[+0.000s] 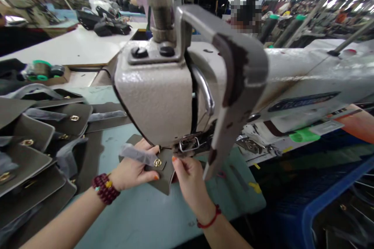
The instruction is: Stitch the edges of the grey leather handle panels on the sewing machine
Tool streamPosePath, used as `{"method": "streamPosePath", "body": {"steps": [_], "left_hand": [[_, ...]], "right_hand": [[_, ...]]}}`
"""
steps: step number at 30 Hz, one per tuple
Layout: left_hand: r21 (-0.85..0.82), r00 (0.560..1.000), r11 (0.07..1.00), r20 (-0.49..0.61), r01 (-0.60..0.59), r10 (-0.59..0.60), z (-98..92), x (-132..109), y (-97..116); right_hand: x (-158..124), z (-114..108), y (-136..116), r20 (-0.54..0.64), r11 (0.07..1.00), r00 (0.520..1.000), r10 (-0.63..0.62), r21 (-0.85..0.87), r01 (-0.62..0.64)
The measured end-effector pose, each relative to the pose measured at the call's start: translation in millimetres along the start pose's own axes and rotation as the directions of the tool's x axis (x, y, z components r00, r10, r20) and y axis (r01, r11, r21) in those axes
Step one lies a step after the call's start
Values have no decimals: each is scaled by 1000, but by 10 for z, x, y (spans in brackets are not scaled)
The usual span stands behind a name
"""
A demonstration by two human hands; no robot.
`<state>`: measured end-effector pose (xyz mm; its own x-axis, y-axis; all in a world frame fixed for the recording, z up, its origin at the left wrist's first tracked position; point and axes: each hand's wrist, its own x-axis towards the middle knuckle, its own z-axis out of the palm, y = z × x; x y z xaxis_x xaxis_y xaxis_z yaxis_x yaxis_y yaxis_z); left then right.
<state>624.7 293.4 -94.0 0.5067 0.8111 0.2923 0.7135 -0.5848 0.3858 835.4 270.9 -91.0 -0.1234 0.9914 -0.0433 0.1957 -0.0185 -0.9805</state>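
Note:
A dark grey-brown panel (pixel 163 181) with a gold clasp (pixel 157 162) and a plastic-wrapped strap (pixel 136 153) lies under the head of a sewing machine (pixel 154 101). My left hand (pixel 133 171) rests on the panel with its fingers apart, thumb below the clasp, and the strap crosses over its back. Close to the needle area, my right hand (pixel 188 171) pinches the panel's right edge between thumb and curled fingers. The machine head hides the needle and the panel's far edge.
Similar panels with clasps (pixel 26 159) are piled at the left. A blue crate (pixel 306 218) stands at the lower right. Behind are a white table (pixel 73 48), thread spools (pixel 41 71) and several people. A metal guard (pixel 233 66) juts out above my right hand.

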Motion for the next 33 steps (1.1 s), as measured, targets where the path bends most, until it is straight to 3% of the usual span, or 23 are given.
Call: {"method": "streamPosePath", "body": {"steps": [3, 7, 12, 18, 26, 30, 33], "left_hand": [[88, 982, 982, 100, -168, 159, -128, 116, 41], [258, 981, 948, 89, -187, 170, -199, 54, 186], [358, 996, 929, 48, -90, 78, -207, 5, 444], [425, 988, 892, -62, 155, -142, -118, 1, 773], [389, 984, 906, -115, 168, -133, -100, 19, 775], [378, 984, 910, -120, 171, -135, -91, 13, 765], [379, 987, 911, -80, 162, -142, -127, 43, 771]], "right_hand": [[0, -62, 18, 23, 1000, 1000, 5, 15, -5], [8, -132, 15, 85, 998, 996, 41, 44, -45], [55, -215, -7, 117, 999, 992, 50, 14, -52], [69, -346, -12, 146, 999, 988, 38, 8, -40], [-258, -519, 255, 328, 989, 944, 40, 123, -85], [-316, -524, 343, 302, 999, 953, -33, 23, 27], [-318, -491, 336, 304, 998, 952, -46, 50, 32]]}}
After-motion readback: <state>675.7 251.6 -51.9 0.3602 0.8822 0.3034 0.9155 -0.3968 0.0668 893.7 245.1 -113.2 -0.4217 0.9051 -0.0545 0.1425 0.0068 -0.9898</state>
